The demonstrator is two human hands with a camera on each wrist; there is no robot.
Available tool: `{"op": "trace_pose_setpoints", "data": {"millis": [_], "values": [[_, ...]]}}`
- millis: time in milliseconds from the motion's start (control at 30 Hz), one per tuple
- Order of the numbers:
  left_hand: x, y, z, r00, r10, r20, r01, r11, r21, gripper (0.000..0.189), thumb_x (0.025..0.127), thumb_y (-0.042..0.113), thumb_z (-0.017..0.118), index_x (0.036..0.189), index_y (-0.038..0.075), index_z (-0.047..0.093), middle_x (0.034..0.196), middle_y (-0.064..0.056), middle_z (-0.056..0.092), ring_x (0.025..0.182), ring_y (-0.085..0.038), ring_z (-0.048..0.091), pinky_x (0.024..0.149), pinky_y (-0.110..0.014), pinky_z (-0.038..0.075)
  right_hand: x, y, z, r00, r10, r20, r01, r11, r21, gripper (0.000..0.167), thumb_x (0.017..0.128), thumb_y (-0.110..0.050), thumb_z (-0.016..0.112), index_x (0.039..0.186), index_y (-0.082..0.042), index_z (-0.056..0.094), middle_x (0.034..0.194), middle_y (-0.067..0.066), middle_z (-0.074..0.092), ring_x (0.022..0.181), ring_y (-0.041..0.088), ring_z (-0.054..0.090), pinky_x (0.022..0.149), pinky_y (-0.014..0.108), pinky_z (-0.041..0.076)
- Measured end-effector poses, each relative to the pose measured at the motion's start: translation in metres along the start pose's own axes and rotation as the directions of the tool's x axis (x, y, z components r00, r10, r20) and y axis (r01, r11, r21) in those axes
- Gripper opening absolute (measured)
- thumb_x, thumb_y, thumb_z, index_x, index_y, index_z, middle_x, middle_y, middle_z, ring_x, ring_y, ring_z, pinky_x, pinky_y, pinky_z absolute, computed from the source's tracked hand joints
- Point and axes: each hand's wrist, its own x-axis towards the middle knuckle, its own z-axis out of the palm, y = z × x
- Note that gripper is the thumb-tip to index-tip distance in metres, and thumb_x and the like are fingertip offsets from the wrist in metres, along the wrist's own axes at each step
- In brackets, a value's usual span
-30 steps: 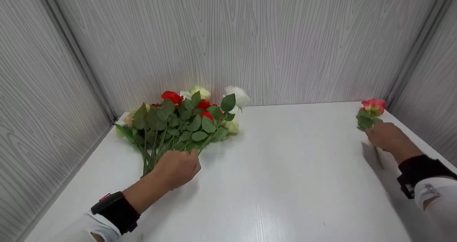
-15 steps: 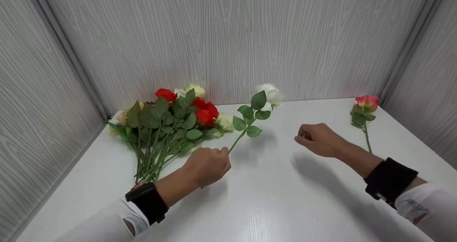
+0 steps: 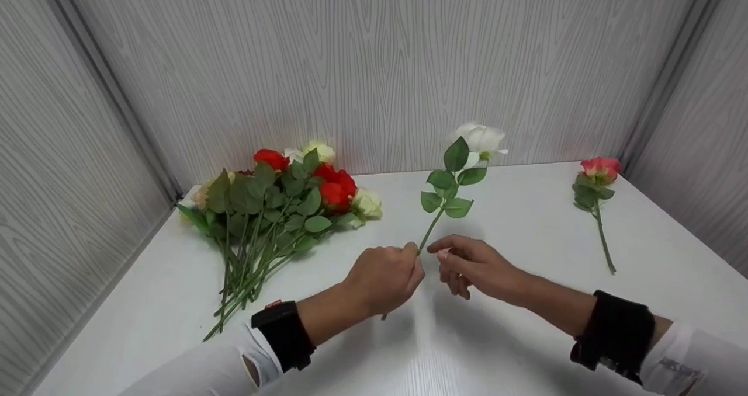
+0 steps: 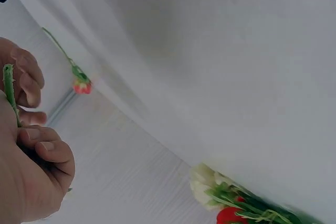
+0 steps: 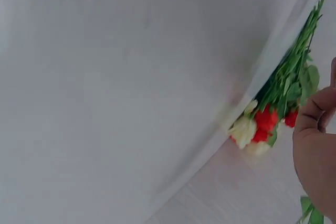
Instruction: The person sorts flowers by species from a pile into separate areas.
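Note:
My left hand (image 3: 385, 276) grips the green stem of a white rose (image 3: 480, 139) at the middle of the table. The flower leans up and to the right, its leaves (image 3: 457, 208) above my fist and the stem's cut end poking out below. In the left wrist view, that stem end (image 4: 9, 85) shows beside the curled fingers of the left hand (image 4: 37, 177). Close to the stem, on its right side, is my right hand (image 3: 479, 270), fingers loosely bent with nothing in them. The right wrist view shows this hand (image 5: 317, 145) at its right edge.
A pile of red, cream and white roses (image 3: 336, 191) with long stems lies on the left of the white table (image 3: 526, 209). One pink rose (image 3: 600, 171) lies alone at the right. Grey wood-grain panels (image 3: 374, 75) enclose the back and sides.
The left hand has drawn the white rose out of the pile and carried it right. My right hand has let go of the pink rose and come left to the white rose's stem.

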Motion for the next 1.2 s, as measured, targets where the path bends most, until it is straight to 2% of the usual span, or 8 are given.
{"op": "trace_pose_setpoints", "data": {"millis": [200, 300, 400, 700, 833, 967, 1100, 1200], "values": [[-0.006, 0.027, 0.006, 0.999, -0.024, 0.022, 0.027, 0.987, -0.157, 0.026, 0.102, 0.018, 0.042, 0.082, 0.009, 0.055, 0.054, 0.006, 0.038, 0.045, -0.005, 0.032, 0.04, -0.017, 0.024, -0.011, 0.001, 0.028, 0.994, 0.023, -0.111, 0.006, 0.967, 0.254, 0.026, 0.106, -0.022, 0.049, 0.115, 0.002, 0.054, 0.084, 0.005, 0.054, 0.064, 0.012, 0.05, 0.053, 0.021, 0.043], [-0.006, 0.029, 0.008, 0.998, -0.021, 0.056, 0.031, 0.982, -0.186, 0.027, 0.104, 0.019, 0.04, 0.086, 0.008, 0.056, 0.055, 0.006, 0.039, 0.046, -0.006, 0.032, 0.041, -0.017, 0.025, -0.01, 0.003, 0.031, 0.988, 0.048, -0.147, -0.005, 0.96, 0.279, 0.023, 0.105, -0.022, 0.051, 0.108, 0.001, 0.054, 0.083, 0.004, 0.056, 0.064, 0.012, 0.049, 0.053, 0.02, 0.042], [-0.009, 0.027, 0.01, 0.989, -0.016, 0.146, 0.042, 0.984, -0.176, 0.029, 0.106, 0.023, 0.039, 0.089, 0.008, 0.057, 0.056, 0.005, 0.04, 0.048, -0.007, 0.035, 0.042, -0.019, 0.027, -0.011, 0.005, 0.034, 0.986, 0.072, -0.151, -0.028, 0.962, 0.272, 0.022, 0.104, -0.021, 0.053, 0.106, 0.001, 0.054, 0.083, 0.003, 0.058, 0.063, 0.011, 0.049, 0.053, 0.02, 0.042], [-0.019, 0.031, 0.006, 0.904, 0.018, 0.427, 0.072, 0.978, -0.193, 0.043, 0.108, 0.034, 0.033, 0.073, 0.015, 0.049, 0.055, 0.005, 0.04, 0.048, -0.01, 0.04, 0.042, -0.025, 0.033, -0.016, 0.001, 0.028, 0.985, 0.036, -0.167, -0.002, 0.98, 0.197, 0.019, 0.106, -0.018, 0.048, 0.106, 0.001, 0.049, 0.083, 0.008, 0.052, 0.062, 0.012, 0.053, 0.053, 0.021, 0.046], [-0.018, 0.032, 0.003, 0.878, 0.034, 0.478, 0.082, 0.973, -0.218, 0.047, 0.108, 0.033, 0.034, 0.068, 0.015, 0.049, 0.053, 0.005, 0.042, 0.047, -0.01, 0.041, 0.043, -0.026, 0.034, -0.014, -0.002, 0.025, 0.984, 0.027, -0.178, 0.004, 0.985, 0.175, 0.021, 0.106, -0.019, 0.049, 0.106, 0.002, 0.049, 0.082, 0.009, 0.052, 0.062, 0.012, 0.053, 0.052, 0.021, 0.045], [-0.013, 0.032, -0.002, 0.857, 0.05, 0.512, 0.104, 0.958, -0.269, 0.048, 0.108, 0.033, 0.034, 0.07, 0.015, 0.058, 0.055, 0.008, 0.052, 0.048, -0.007, 0.047, 0.045, -0.023, 0.038, -0.011, -0.004, 0.023, 0.994, 0.014, -0.11, 0.005, 0.984, 0.178, 0.022, 0.105, -0.02, 0.051, 0.108, 0.002, 0.051, 0.084, 0.009, 0.053, 0.062, 0.012, 0.052, 0.053, 0.02, 0.045], [-0.008, 0.029, -0.007, 0.865, 0.059, 0.498, 0.123, 0.938, -0.324, 0.047, 0.109, 0.034, 0.033, 0.074, 0.015, 0.06, 0.057, 0.007, 0.053, 0.051, -0.007, 0.049, 0.048, -0.021, 0.039, -0.006, -0.007, 0.018, 0.999, -0.02, -0.05, 0.031, 0.974, 0.225, 0.019, 0.105, -0.018, 0.052, 0.108, 0.001, 0.054, 0.089, 0.009, 0.058, 0.064, 0.011, 0.052, 0.053, 0.019, 0.045], [-0.004, 0.022, -0.009, 0.867, 0.041, 0.496, 0.155, 0.925, -0.347, 0.048, 0.109, 0.04, 0.032, 0.077, 0.015, 0.059, 0.059, 0.006, 0.05, 0.053, -0.007, 0.048, 0.05, -0.022, 0.039, -0.004, -0.008, 0.008, 0.997, -0.025, -0.08, 0.041, 0.977, 0.207, 0.018, 0.104, -0.018, 0.054, 0.107, 0.0, 0.056, 0.089, 0.008, 0.061, 0.064, 0.011, 0.052, 0.053, 0.019, 0.045]]}}
